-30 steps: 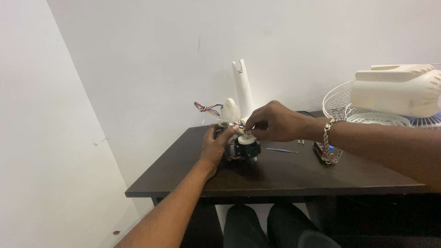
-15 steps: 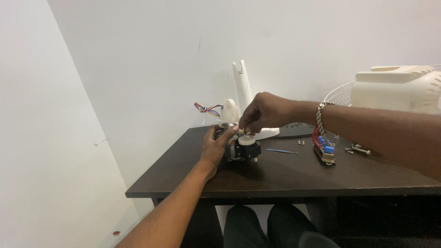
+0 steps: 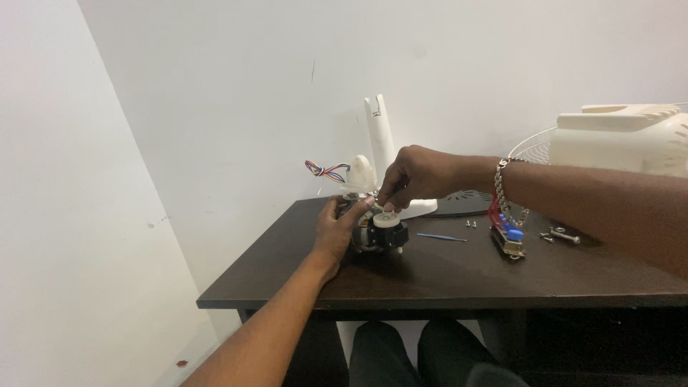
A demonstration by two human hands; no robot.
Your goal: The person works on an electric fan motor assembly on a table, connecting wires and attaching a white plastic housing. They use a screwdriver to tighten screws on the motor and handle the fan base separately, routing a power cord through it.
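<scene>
A small fan motor (image 3: 383, 235) with a black body and a white round cap sits on the dark wooden table (image 3: 444, 276). My left hand (image 3: 338, 228) wraps around its left side and steadies it. My right hand (image 3: 419, 175), with a metal bracelet at the wrist, hovers just above it with fingertips pinched on a small part at the top of the motor. What the fingers pinch is too small to tell. Coloured wires (image 3: 324, 170) stick out to the left behind the motor.
A white fan stand column (image 3: 380, 140) rises behind the motor. A small switch block with red wires (image 3: 507, 235), loose screws (image 3: 562, 233), a thin blue tool (image 3: 441, 236), a dark round cover (image 3: 462, 203) and a cream fan housing (image 3: 620, 140) with its wire guard lie right.
My right hand has lifted slightly and shifted left over the motor top. The left hand stays on the motor. The switch block and screws are now uncovered.
</scene>
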